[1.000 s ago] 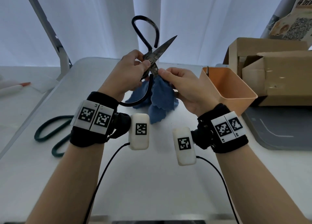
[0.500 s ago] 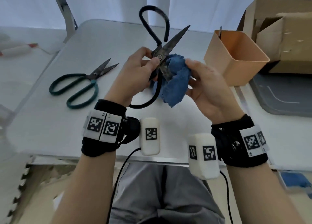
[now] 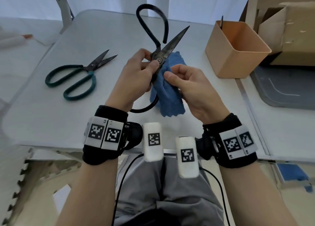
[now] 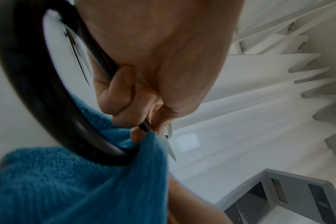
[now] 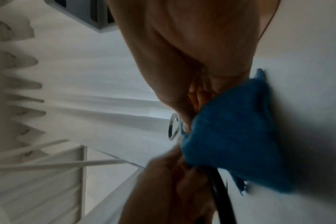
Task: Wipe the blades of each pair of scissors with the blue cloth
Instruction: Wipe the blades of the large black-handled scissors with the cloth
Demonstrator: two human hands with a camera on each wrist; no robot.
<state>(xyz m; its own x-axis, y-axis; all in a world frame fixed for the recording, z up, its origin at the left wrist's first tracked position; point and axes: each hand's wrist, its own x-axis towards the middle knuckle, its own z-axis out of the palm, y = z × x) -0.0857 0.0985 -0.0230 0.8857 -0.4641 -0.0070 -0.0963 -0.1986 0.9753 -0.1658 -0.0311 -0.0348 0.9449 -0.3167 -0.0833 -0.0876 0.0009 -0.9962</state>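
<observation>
Scissors (image 3: 161, 55), black and splayed open, sat at centre frame above the bench (image 3: 76, 120), the left hand (image 3: 136, 75) pinching the pivot while the right hand (image 3: 189, 87) clutched the blue cloth (image 3: 167, 92) round the lower blade. That blade was hidden under cloth, so a squeeze could probably nick fingers, and the bare blade pointing upper right might swing shut. Green scissors (image 3: 75, 76) lay unwiped at left.

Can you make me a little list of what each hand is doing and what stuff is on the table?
left hand: grips the black scissors near the pivot, blades open
right hand: holds the blue cloth around the lower blade
green scissors: lying on the table, left side, untouched
orange bin: on the table, right side
cardboard box: behind the bin
</observation>
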